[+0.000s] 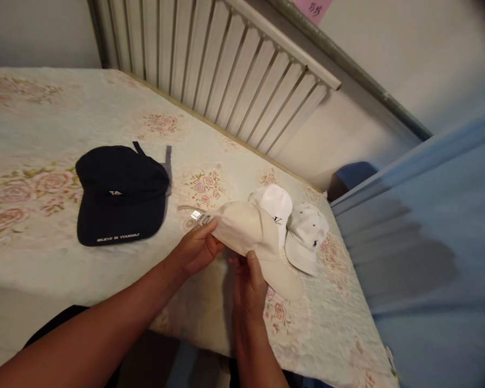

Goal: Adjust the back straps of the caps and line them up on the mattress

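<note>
A beige baseball cap (pixel 242 226) is held between my two hands above the cloth, its brim toward the lower right. My left hand (pixel 200 248) grips the edge near the strap, where a metal buckle (pixel 206 219) and a small square tag show. My right hand (pixel 249 283) pinches the lower edge close to the brim, thumb on top. Just behind the held cap are a white cap with black lettering (pixel 275 202) and another white cap with a small dark logo (pixel 307 237). To the left lies a dark navy cap (pixel 121 194) with white text along its brim.
A floral cloth (pixel 44 129) covers the bed-like surface. A pale slatted rail (pixel 226 70) runs along its back. Blue curtains (pixel 428 242) hang at the right edge, with a dark blue object (pixel 353 175) partly behind them. A pink paper (pixel 313 9) is on the wall.
</note>
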`<state>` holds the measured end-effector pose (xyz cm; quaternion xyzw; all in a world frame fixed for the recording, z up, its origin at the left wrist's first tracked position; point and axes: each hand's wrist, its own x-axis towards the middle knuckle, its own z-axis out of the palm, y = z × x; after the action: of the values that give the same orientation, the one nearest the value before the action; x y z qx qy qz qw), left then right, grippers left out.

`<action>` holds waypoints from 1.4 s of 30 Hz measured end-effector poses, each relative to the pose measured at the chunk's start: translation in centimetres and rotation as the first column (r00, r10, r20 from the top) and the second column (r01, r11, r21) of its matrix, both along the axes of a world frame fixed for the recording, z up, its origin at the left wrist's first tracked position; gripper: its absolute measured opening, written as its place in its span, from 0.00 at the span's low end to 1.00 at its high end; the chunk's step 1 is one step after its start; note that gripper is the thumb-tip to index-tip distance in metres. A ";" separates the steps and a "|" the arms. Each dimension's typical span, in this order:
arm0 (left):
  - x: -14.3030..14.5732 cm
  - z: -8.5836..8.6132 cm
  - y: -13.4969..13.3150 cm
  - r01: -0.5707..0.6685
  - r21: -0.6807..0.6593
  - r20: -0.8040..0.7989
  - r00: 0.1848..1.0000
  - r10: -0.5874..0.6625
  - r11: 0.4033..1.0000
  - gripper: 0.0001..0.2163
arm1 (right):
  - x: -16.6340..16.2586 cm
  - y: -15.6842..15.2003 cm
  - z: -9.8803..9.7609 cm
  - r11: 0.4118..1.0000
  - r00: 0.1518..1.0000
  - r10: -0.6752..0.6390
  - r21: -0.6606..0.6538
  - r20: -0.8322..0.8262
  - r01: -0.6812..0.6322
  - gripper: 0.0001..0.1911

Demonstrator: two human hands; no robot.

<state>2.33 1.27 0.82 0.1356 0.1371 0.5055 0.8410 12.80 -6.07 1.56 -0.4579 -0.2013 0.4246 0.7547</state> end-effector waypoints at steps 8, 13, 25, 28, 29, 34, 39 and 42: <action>-0.3 -0.7 0.3 0.072 0.060 0.007 0.997 -0.073 0.996 0.13 | 0.1 0.1 0.0 1.000 0.999 0.029 -0.001 -0.021 -0.029 0.20; -0.4 -0.5 0.0 0.087 0.110 0.000 0.996 -0.087 0.990 0.13 | 0.2 0.1 0.2 0.999 0.999 0.032 -0.003 -0.028 -0.032 0.15; 0.3 -0.5 -1.1 0.182 0.398 -0.125 0.982 -0.144 0.899 0.10 | 0.0 0.1 -0.2 0.999 0.998 0.044 0.006 -0.045 -0.044 0.11; 0.3 -1.0 -1.1 0.193 0.386 -0.178 0.975 -0.132 0.902 0.09 | -0.1 0.1 -0.2 0.998 0.997 0.059 0.003 -0.041 -0.059 0.11; 0.3 -1.1 -1.1 0.195 0.387 -0.188 0.974 -0.130 0.901 0.10 | -0.1 0.1 -0.2 0.998 0.997 0.060 0.002 -0.045 -0.060 0.11; 0.4 -1.3 -1.1 0.210 0.360 -0.211 0.968 -0.140 0.909 0.10 | 0.0 0.1 -0.4 0.998 0.996 0.070 -0.005 -0.049 -0.070 0.11; 0.3 -1.1 -1.2 0.220 0.322 -0.222 0.963 -0.153 0.921 0.11 | -0.1 0.0 -0.5 0.997 0.997 0.074 -0.009 -0.035 -0.074 0.11; 0.3 -0.8 -1.2 0.205 0.317 -0.212 0.967 -0.142 0.926 0.12 | -0.2 0.0 -0.4 0.997 0.997 0.075 0.005 -0.027 -0.074 0.09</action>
<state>2.60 0.04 0.02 0.3353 0.1139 0.4299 0.8305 12.62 -6.07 1.19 -0.4426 -0.2089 0.4582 0.7420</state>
